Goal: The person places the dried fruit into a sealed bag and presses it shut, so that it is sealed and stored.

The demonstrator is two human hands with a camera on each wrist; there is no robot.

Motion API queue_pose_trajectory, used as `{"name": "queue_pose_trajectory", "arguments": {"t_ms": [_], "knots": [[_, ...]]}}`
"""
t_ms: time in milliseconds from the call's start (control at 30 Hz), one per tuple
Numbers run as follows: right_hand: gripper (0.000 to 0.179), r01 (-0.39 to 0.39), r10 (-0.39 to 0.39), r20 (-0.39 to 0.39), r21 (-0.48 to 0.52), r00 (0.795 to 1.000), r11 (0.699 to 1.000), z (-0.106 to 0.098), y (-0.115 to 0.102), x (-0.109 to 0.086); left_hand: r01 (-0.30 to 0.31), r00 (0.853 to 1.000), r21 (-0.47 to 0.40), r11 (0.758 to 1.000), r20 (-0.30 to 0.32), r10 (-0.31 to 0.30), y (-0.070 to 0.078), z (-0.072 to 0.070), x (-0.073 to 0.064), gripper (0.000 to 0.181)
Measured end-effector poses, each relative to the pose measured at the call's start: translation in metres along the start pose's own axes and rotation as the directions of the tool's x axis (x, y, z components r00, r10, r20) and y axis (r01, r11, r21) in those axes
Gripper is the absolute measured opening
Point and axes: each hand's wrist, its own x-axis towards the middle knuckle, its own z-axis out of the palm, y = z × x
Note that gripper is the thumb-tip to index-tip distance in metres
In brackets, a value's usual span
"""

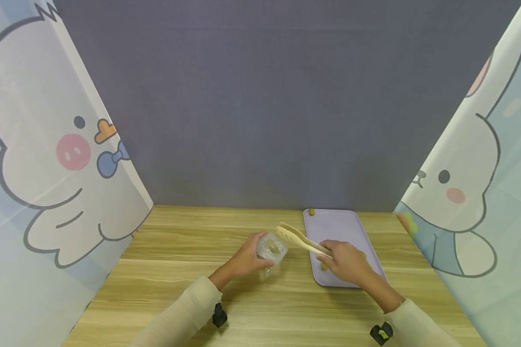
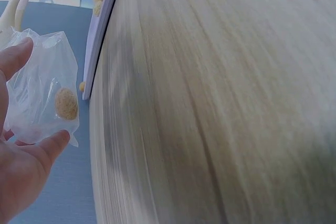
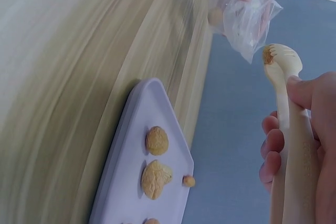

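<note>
My left hand point(image 1: 245, 258) holds a clear plastic bag point(image 1: 272, 249), its thumb and fingers on the bag's sides. Inside the bag, low down in the left wrist view, lies a round brown food piece point(image 2: 66, 103). My right hand point(image 1: 345, 260) grips cream-coloured tongs point(image 1: 301, 242), whose tips point at the bag's mouth. Between those tips, in the right wrist view, sits another brown piece point(image 3: 268, 55). Under the right hand is a lilac tray point(image 1: 334, 226) bearing several lumpy brown pieces point(image 3: 157, 140).
A wood-grain table point(image 1: 178, 270) carries everything. One small brown piece point(image 1: 311, 212) lies at the tray's far left corner. Behind the table stands a grey panel point(image 1: 260, 120), with cartoon-printed panels point(image 1: 469, 207) at both sides.
</note>
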Motion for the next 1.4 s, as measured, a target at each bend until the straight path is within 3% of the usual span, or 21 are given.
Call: {"name": "queue_pose_trajectory", "arguments": {"t_ms": [167, 433, 667, 1167, 1400], "knots": [[0.019, 0.058, -0.058, -0.016, 0.014, 0.998, 0.998, 0.005, -0.003, -0.001, -0.006, 1.000, 0.000, 1.000, 0.002, 0.006, -0.001, 0.000, 0.000, 0.093], [0.012, 0.084, -0.084, -0.034, 0.018, 0.996, 0.996, 0.009, -0.006, -0.002, -0.013, 1.000, -0.012, 1.000, -0.004, 0.013, -0.001, 0.000, 0.001, 0.091], [0.019, 0.042, -0.041, -0.016, 0.064, 0.999, 0.997, 0.006, -0.006, 0.000, -0.012, 1.000, -0.018, 1.000, -0.012, 0.012, -0.001, 0.000, 0.001, 0.091], [0.023, 0.017, -0.015, -0.053, 0.025, 0.998, 1.000, -0.002, 0.012, 0.011, -0.016, 1.000, -0.010, 1.000, -0.025, 0.016, -0.003, 0.000, 0.001, 0.091], [0.026, -0.061, 0.062, -0.037, 0.027, 0.997, 0.998, 0.000, 0.030, 0.019, -0.010, 1.000, -0.019, 1.000, -0.019, 0.009, -0.004, -0.002, -0.001, 0.092]]}}
